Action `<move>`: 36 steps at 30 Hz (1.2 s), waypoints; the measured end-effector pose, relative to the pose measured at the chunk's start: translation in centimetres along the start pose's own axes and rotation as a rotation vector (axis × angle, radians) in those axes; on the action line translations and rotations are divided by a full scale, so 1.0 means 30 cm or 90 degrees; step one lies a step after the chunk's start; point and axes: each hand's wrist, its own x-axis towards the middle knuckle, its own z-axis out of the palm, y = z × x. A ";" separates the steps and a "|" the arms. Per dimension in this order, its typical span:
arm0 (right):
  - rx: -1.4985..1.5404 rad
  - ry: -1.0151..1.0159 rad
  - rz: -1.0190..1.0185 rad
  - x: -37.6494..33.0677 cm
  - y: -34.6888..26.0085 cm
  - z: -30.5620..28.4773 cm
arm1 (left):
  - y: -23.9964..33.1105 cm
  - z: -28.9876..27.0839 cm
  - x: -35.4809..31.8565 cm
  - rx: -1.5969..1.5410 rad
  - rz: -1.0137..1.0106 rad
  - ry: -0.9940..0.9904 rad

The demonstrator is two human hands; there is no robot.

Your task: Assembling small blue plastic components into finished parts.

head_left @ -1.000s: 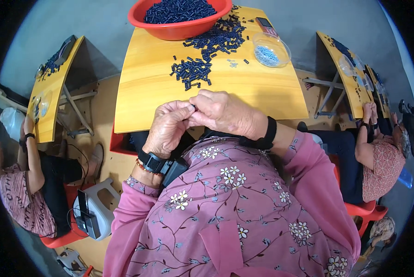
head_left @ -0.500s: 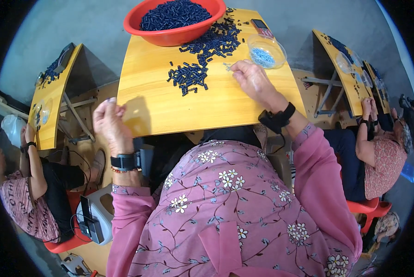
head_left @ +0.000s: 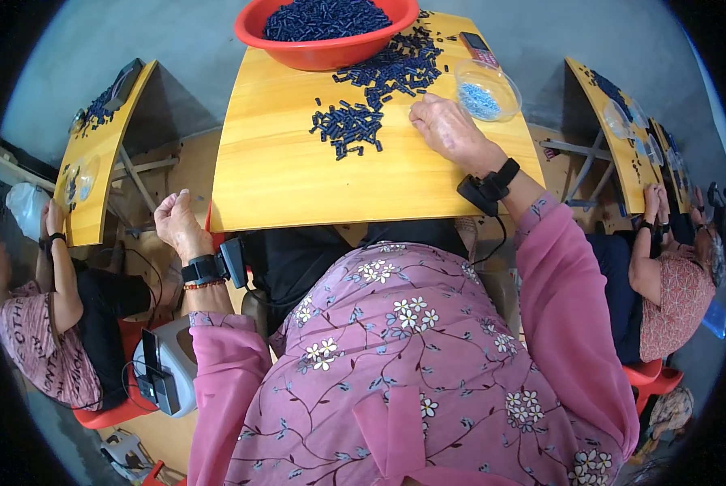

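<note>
Reaching over the yellow table (head_left: 298,194), the person's right hand (head_left: 452,130) is much the nearer of the two to the loose parts. Its fingers bend down toward the wood, and the back of the hand hides the tips, so I cannot tell whether they pinch anything. The relation that matters most is to the small pile of dark tubes (head_left: 348,130), which lies at nine o'clock from this hand, apart from it. The tubes are short and point every way, so the pile shows no single long axis. A larger spread of dark tubes (head_left: 395,71) lies between ten and eleven o'clock. Between one and two o'clock, just beside the hand, the pale blue bits (head_left: 479,102) sit in a clear dish (head_left: 506,79). The left hand (head_left: 181,224) hangs off the table's left edge with fingers curled in; whether they grip something, I cannot tell. From there the small pile lies at two o'clock, well apart, and the red basin (head_left: 330,58) at one.
</note>
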 end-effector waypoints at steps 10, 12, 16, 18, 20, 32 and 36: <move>0.030 0.037 0.018 -0.041 -0.003 -0.012 | 0.134 0.176 -0.217 0.022 0.221 -0.282; 0.053 0.032 0.025 -0.051 -0.020 -0.028 | 0.166 0.247 -0.332 0.026 0.226 -0.437; 0.186 0.094 0.034 -0.102 -0.072 -0.048 | 0.184 0.384 -0.502 0.181 0.420 -0.705; 0.241 0.084 0.076 -0.124 -0.104 -0.061 | 0.178 0.433 -0.545 0.250 0.482 -0.716; 0.317 0.046 0.135 -0.153 -0.137 -0.083 | 0.174 0.462 -0.565 0.320 0.541 -0.729; 0.371 0.017 0.063 -0.220 -0.117 -0.050 | 0.167 0.491 -0.627 0.391 0.637 -0.725; 0.373 0.012 0.041 -0.223 -0.118 -0.058 | 0.155 0.474 -0.635 0.382 0.584 -0.735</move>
